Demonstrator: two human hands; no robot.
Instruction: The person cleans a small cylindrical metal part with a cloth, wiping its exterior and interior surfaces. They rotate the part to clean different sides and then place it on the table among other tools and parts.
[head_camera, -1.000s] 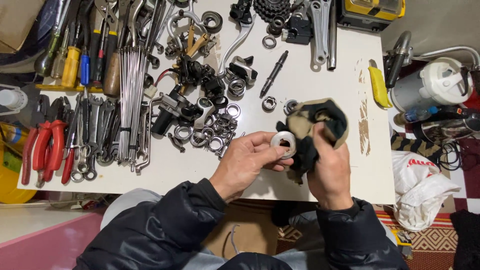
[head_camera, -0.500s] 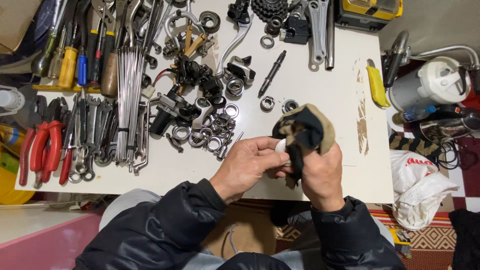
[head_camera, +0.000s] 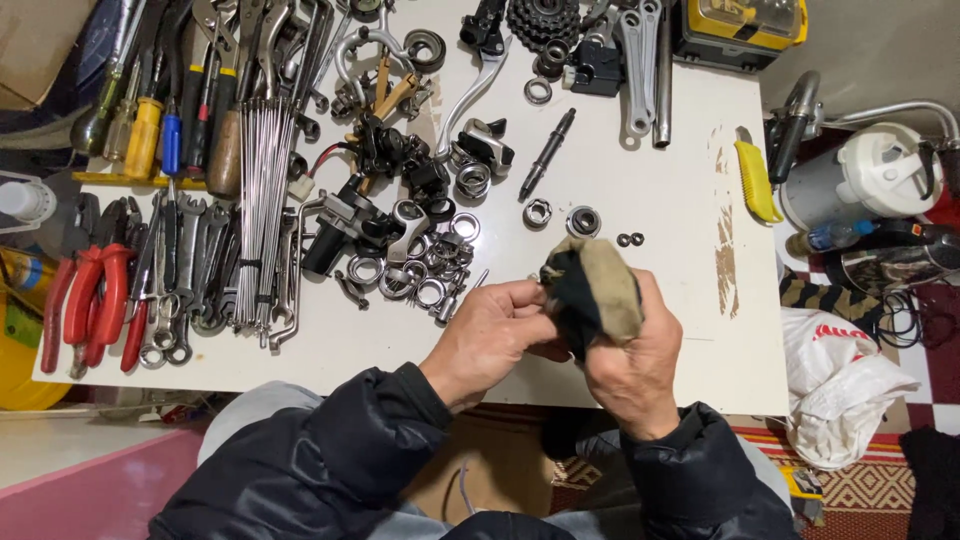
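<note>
Far left: red-handled pliers (head_camera: 85, 300) and bundle of steel spokes (head_camera: 262, 190) laid parallel at edge of white table (head_camera: 660, 190), off my working spot

Centre: heap of small steel rings and bearing parts (head_camera: 420, 265) kept within reach

My left hand (head_camera: 490, 330): fingers pinched closed on small metal part, almost fully hidden under cloth, steadying it

My right hand (head_camera: 625, 350): closed around tan-and-black rag (head_camera: 592, 290), wrapped over that part, just above table front edge

Right: yellow utility knife (head_camera: 757, 175) set aside

Both hands meet above the lap, left hand (head_camera: 490, 335) pinching, right hand (head_camera: 630, 355) closed.
</note>
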